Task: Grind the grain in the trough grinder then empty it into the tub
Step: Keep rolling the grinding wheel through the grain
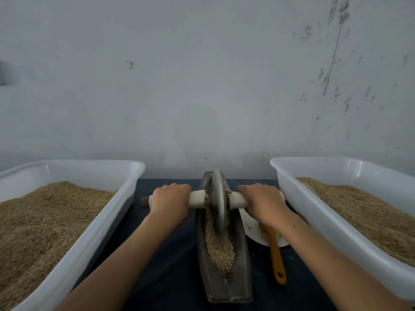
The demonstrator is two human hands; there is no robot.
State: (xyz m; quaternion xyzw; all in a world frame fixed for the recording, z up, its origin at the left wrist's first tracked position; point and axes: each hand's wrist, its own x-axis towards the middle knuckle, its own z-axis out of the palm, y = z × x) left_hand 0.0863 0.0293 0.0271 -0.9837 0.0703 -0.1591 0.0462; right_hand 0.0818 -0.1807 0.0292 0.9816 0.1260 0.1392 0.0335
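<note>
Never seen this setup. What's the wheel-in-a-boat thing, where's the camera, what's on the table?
There is one picture, from a camera on the person's head looking forward and down, so the two arms are the wearer's own. No robot here.

The boat-shaped piece is a trough grinder: a narrow metal trough with grain lying in its groove. A metal wheel stands on edge in the groove, on an axle with a pale handle on each side. The left hand and right hand each take a grip round one handle, to roll the wheel along the grain.

On the dark cloth, a white tub of grain stands to the left, another to the right. Beside the trough lie a white plate and an orange-handled tool.
</note>
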